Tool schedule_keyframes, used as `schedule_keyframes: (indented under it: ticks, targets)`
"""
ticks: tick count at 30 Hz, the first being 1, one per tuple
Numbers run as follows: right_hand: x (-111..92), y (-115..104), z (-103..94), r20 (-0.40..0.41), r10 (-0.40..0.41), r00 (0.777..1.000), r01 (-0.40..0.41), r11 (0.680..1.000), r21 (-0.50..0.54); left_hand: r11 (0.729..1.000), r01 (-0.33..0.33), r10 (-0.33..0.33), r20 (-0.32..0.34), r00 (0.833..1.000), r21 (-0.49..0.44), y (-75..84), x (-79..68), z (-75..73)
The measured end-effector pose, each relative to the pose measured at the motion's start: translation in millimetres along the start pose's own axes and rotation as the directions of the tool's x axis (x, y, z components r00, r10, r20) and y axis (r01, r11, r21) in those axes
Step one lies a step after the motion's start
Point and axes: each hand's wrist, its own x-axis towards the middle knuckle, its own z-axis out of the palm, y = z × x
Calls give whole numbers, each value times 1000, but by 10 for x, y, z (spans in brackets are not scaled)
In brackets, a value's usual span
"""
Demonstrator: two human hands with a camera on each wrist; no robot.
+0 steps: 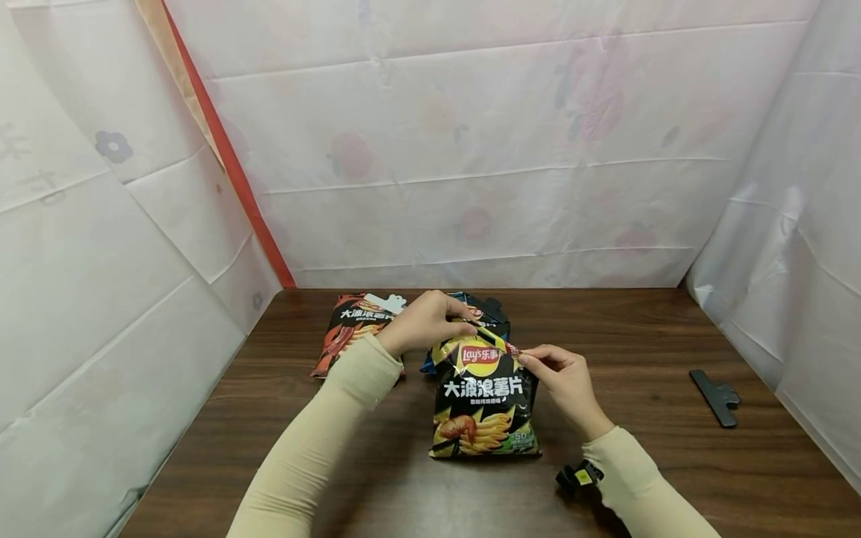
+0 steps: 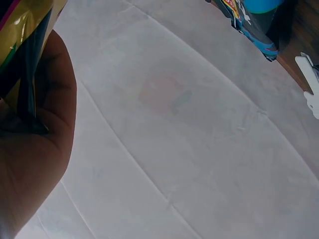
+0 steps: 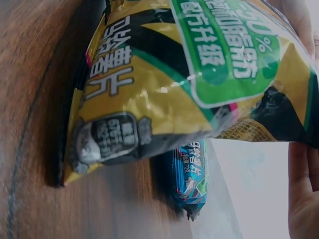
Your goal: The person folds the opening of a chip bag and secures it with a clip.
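Observation:
A black and yellow bag of potato chips (image 1: 483,415) stands upright on the table, its printed front toward me. At its upper left corner my left hand (image 1: 429,323) pinches the folded top edge, and in the left wrist view a shiny strip of the bag (image 2: 25,59) lies against the palm. My right hand (image 1: 566,379) pinches the upper right corner between thumb and fingers. Seen from the right wrist, the lower side of the bag (image 3: 149,99) fills much of the picture.
Behind my left hand lies a red chip bag (image 1: 341,345) with a white clip (image 1: 386,303) at its top. A blue chip bag (image 1: 499,323) with a black clip (image 1: 493,306) is partly hidden behind the held bag. Another dark clip (image 1: 718,400) lies at the right.

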Motion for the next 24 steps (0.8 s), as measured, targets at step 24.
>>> schedule_keyframes:
  ticks: [24]
  targets:
    - [27,-40,-230,109,4,994,-1,999,-34,1000,-5,5,-16,1000,-1,-7,2,44]
